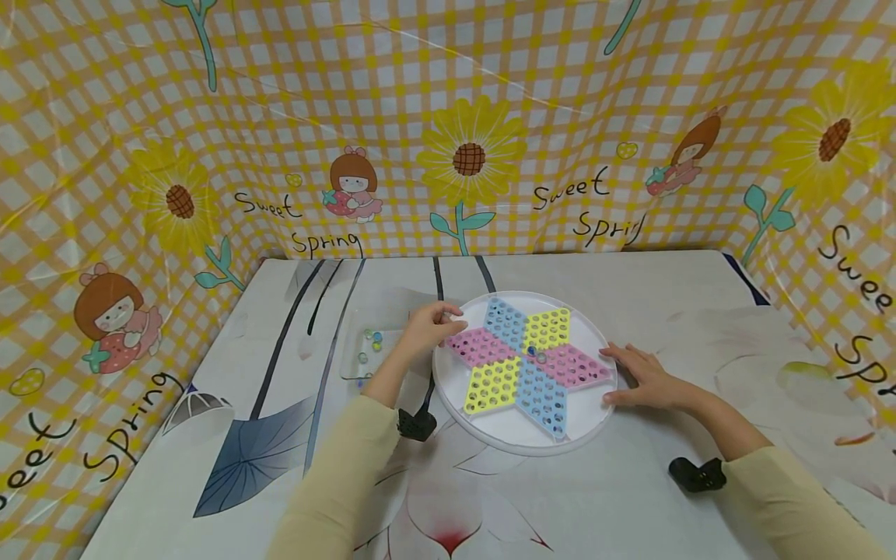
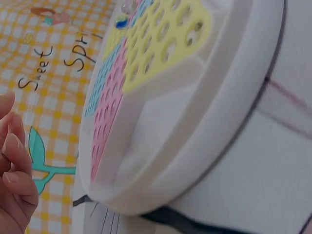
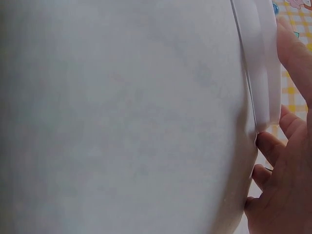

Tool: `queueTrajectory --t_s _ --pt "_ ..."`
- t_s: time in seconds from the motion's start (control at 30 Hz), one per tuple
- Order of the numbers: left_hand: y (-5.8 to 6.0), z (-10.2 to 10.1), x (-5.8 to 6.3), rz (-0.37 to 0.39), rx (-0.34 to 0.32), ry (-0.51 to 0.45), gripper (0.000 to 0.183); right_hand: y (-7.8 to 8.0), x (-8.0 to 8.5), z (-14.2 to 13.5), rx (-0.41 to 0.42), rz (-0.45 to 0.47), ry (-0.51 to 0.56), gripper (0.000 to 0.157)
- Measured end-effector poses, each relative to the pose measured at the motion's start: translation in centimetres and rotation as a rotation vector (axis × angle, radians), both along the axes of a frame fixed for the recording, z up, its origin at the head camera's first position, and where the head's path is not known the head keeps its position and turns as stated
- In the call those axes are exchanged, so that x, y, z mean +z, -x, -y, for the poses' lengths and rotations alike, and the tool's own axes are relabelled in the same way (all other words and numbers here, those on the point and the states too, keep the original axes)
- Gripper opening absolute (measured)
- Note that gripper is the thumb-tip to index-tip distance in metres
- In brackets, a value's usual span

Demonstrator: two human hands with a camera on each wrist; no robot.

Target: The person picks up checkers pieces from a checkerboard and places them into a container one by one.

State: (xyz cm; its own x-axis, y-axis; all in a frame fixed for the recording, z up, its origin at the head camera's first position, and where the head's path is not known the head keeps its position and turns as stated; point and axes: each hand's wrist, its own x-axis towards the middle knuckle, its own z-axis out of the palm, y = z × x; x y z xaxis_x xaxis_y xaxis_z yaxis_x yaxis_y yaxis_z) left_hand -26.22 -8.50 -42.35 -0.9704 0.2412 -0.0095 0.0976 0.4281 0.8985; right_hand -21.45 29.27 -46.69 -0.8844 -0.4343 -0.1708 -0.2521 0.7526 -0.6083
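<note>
A round white Chinese checkers board (image 1: 448, 389) lies on the table, its star made of pink, yellow and blue points. Near the star's middle sit a dark blue marble (image 1: 532, 351) and a clear greenish marble (image 1: 541, 358). At the board's upper left rim is my left hand (image 1: 423, 327), its fingertips overlapping the edge in the head view; the left wrist view shows those fingers loosely bent. My right hand (image 1: 647, 379) touches the right rim with thumb and fingers spread. In the right wrist view, its thumb (image 3: 292, 53) lies along the white rim and lower fingertips reach the tabletop.
Left of the board, partly behind my left forearm, a clear plastic tray (image 1: 348, 359) holds several marbles (image 1: 376, 339). Black wrist camera mounts (image 1: 417, 425) show at both wrists. A yellow checked cloth (image 1: 448, 62) hangs behind and beside the table.
</note>
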Motion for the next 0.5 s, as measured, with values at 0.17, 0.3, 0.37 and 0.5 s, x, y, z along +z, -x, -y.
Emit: queueTrajectory --t_s 0.17,0.3,0.37,0.5 --pt "0.0 -1.7 -0.2 -0.018 -0.047 0.042 0.026 0.0 0.0 0.0 0.0 0.002 0.009 0.085" --pt "0.0 -2.8 -0.5 -0.008 -0.094 0.038 0.029 0.0 -0.1 0.0 -0.003 0.008 0.011 0.085" --pt "-0.1 -3.4 -0.6 0.001 -0.109 0.028 0.03 0.0 0.0 0.0 -0.003 0.008 0.012 0.084" --pt "-0.2 -4.5 -0.7 0.008 -0.12 0.038 0.028 0.1 0.0 0.0 -0.001 0.006 0.015 0.084"
